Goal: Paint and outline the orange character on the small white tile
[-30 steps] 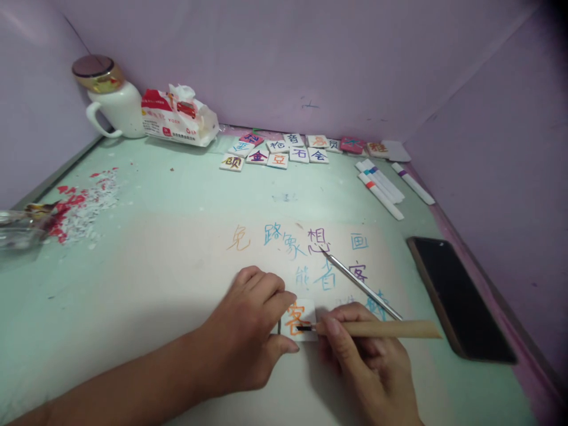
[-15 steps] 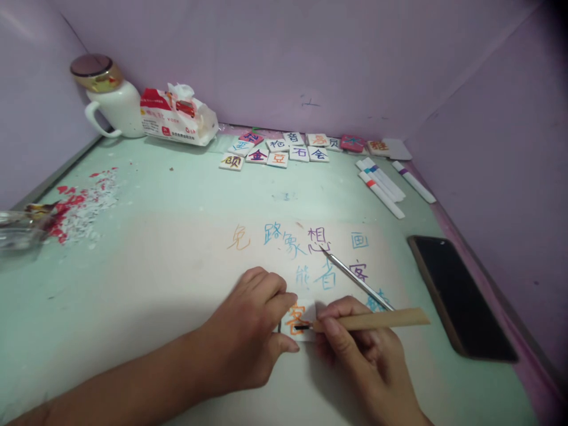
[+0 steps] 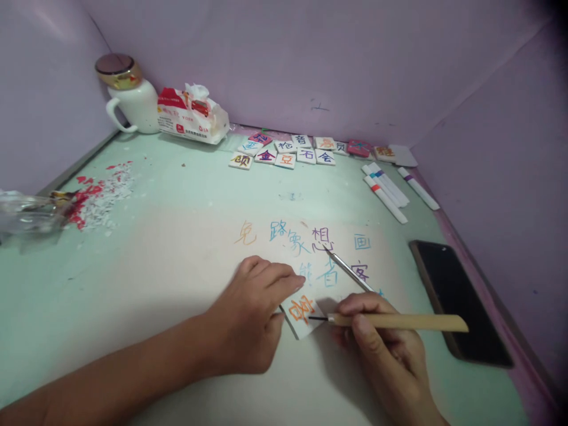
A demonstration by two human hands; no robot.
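A small white tile (image 3: 305, 319) bearing an orange Chinese character lies turned at an angle on the pale work sheet. My left hand (image 3: 251, 316) is closed at its upper left side, fingers over the edge and thumb bent beneath. In my right hand (image 3: 386, 343) is a carving knife (image 3: 412, 322) with a light wooden handle, gripped like a pen. Its thin dark tip points left, over or just touching the tile's right part; contact cannot be made out. Behind the hands, a slim metal craft knife (image 3: 350, 269) rests on the sheet.
Handwritten coloured characters cover the sheet (image 3: 177, 254). A phone (image 3: 461, 302) lies at the right, with several markers (image 3: 386, 189) beyond it. Finished-looking tiles (image 3: 306, 155) line the back wall. A tissue pack (image 3: 193, 118), white mug (image 3: 137, 106), red-and-white shavings (image 3: 100, 195) and clear plastic (image 3: 31, 210) are leftward.
The tile has turned askew under my left hand. My right hand has drawn the carving knife slightly right. The whole view has shifted a little.
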